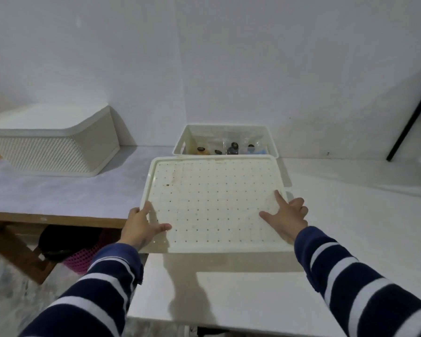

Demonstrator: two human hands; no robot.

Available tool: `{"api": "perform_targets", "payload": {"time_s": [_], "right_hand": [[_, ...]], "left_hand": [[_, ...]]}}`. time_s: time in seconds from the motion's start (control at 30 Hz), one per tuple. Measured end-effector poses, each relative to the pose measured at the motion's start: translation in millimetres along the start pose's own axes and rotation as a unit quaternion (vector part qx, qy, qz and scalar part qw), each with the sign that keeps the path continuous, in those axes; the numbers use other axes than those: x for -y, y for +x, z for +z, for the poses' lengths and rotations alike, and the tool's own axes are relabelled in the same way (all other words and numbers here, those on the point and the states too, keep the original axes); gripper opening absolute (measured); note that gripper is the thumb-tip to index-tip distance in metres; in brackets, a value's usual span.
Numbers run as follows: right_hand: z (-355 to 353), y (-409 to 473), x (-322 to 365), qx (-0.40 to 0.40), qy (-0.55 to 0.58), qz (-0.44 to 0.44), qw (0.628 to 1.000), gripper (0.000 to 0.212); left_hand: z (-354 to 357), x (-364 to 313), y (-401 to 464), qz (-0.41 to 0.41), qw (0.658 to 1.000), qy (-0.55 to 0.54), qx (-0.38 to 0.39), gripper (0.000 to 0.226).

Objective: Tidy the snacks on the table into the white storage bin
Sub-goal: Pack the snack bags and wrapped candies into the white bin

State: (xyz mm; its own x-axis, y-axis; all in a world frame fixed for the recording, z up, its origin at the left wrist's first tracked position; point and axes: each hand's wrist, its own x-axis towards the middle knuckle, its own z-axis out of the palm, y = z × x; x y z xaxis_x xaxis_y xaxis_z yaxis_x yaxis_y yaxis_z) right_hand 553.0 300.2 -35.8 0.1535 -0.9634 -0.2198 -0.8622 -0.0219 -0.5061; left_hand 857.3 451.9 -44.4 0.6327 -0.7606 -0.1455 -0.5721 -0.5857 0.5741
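Both hands have the perforated lid [214,203] by its near corners: left hand [141,227] gripping the edge, thumb on top; right hand [287,216] too, index finger stretched out flat. Lid's roughly level, long side running left-right, over the table [350,203]. Bin [225,142] sits right behind it at the wall, bottles inside. Another basket [51,139], upside down, sits far left.
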Motion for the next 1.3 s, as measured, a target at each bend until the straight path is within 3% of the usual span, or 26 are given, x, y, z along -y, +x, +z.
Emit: {"api": "perform_targets", "payload": {"time_s": [0.3,0.77,0.97,1.3], "right_hand": [[-58,70,35,-0.041,0.015,-0.009,0.999,0.077],[-50,230,74,-0.038,-0.042,0.046,0.997,0.071],[-47,262,79,-0.072,-0.085,0.038,0.993,0.067],[-39,288,76,-0.067,-0.111,0.035,0.991,0.071]], "left_hand": [[-31,-73,87,0.047,0.999,0.025,-0.002,0.101],[0,-121,255,0.049,0.996,0.049,0.056,0.078],[9,-130,283,0.079,0.994,0.063,0.041,0.054],[23,-132,304,0.075,0.987,0.133,0.039,0.055]]}}
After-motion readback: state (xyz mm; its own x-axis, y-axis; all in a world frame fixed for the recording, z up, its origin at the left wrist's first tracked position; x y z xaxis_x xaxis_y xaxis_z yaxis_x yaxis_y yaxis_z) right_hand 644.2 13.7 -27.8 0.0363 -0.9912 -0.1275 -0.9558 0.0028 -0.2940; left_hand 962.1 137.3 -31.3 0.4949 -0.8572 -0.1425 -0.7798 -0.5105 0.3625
